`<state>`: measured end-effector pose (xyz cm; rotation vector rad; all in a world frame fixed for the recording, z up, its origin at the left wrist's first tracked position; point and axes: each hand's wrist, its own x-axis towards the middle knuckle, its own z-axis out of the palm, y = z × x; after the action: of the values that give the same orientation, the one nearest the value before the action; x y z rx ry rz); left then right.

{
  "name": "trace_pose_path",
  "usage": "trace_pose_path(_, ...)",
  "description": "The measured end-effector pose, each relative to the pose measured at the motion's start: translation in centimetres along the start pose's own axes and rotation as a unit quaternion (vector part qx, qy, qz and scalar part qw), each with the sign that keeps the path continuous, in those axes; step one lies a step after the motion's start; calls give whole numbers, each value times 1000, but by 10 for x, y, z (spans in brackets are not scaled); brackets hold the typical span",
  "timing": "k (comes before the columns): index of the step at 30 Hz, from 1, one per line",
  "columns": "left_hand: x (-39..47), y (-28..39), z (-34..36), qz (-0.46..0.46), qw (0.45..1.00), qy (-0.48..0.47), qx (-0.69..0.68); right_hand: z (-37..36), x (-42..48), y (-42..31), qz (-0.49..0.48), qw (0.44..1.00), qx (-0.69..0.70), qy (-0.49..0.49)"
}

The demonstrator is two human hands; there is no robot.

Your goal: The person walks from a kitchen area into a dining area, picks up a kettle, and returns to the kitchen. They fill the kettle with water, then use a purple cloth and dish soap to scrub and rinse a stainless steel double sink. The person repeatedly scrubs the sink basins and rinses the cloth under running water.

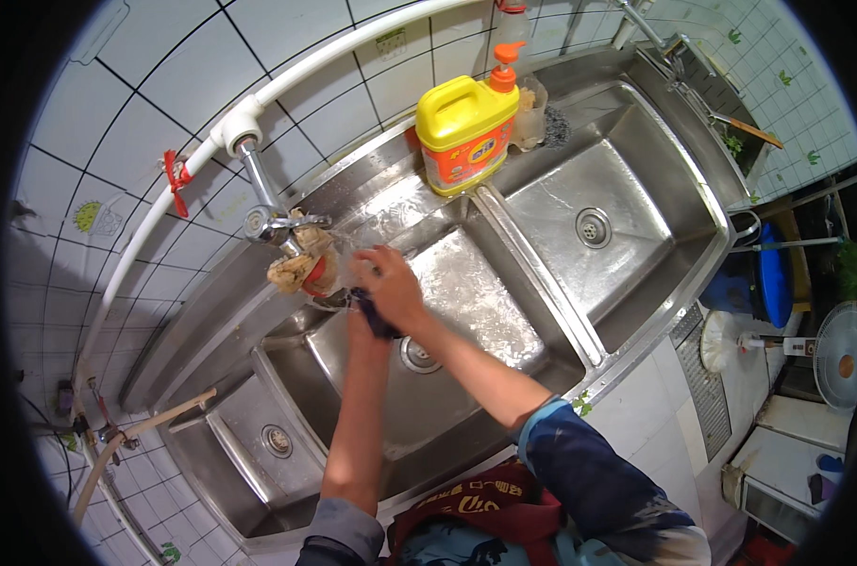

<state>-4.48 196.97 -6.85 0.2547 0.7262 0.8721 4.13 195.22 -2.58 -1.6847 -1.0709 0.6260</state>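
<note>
Both my hands are together under the running tap [276, 223], over the left side of the middle steel basin [464, 283]. My right hand [393, 286] is bent at the fingers and lies across my left hand and wrist [361, 327]. A dark, soft-looking thing [377, 315] sits between the right palm and the left wrist; whether it is cloth or a band cannot be told. Most of the left hand is hidden behind the right one and splashing water. A stained cloth [294, 272] with a red tie is wrapped around the tap's spout.
A yellow detergent jug [464, 134] with an orange pump stands on the back ledge, beside a clear container [531, 113] and a steel-wool scourer [557, 127]. Basins lie right [556, 191] and left [241, 453]. A hose [145, 424] reaches the left basin. A fan [842, 361] stands right.
</note>
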Motion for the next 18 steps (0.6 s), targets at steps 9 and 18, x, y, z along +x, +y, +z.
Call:
trace_pose_path(9,13,3,-33,131,989,-24,60,13,-23,-17,-29,997,66,22)
trace_pose_path(18,-36,19,26,100,948,152,260,-33,-5,13,488,692,518,-117)
